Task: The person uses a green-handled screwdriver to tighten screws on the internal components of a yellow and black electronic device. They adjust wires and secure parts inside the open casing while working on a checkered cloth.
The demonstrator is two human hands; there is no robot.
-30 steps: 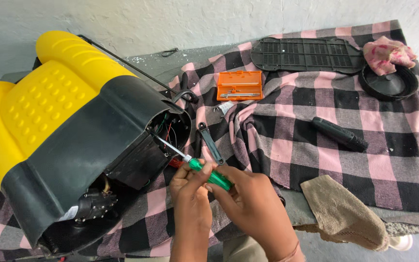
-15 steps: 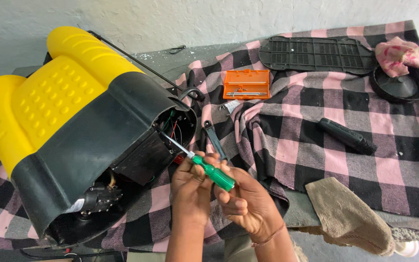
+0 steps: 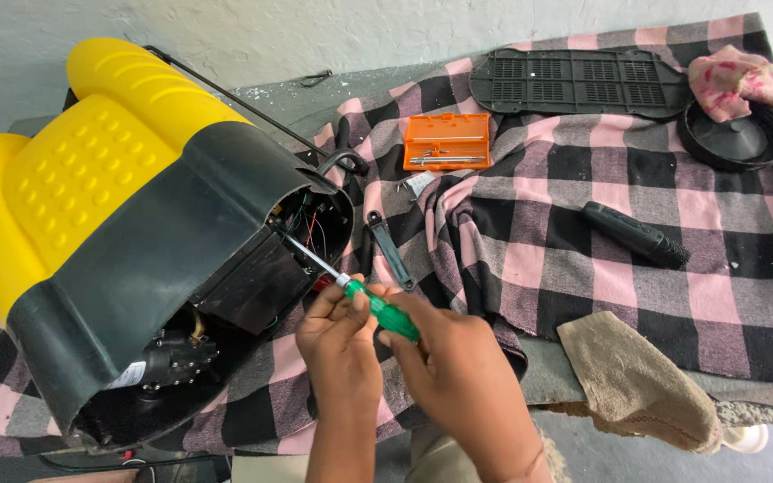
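both of your hands are on the green-handled screwdriver with a thin metal shaft (image 3: 378,307): your right hand (image 3: 458,380) has its grip closed around the rear of the green handle, and your left hand (image 3: 340,344) pinches the front of the handle, just beside where the shaft begins. the shaft slants up and to the left, and its tip sits inside the open end of the large yellow and black plastic sprayer tank (image 3: 127,233), among thin red and green wires (image 3: 313,224). you have the tank lying on its side on the pink, grey and black checked cloth (image 3: 539,233) that covers the counter. a small dark flat spanner (image 3: 390,249) lies on the cloth just beyond your hands. farther back sits an open orange plastic tool case (image 3: 447,141), and behind it a black slotted plastic panel (image 3: 574,82). to the right you have a black ribbed cylindrical handle (image 3: 635,234), a round black lid (image 3: 735,136) with a crumpled pink cloth (image 3: 735,80) on its rim, and a beige folded rag (image 3: 641,385) at the counter's near edge.
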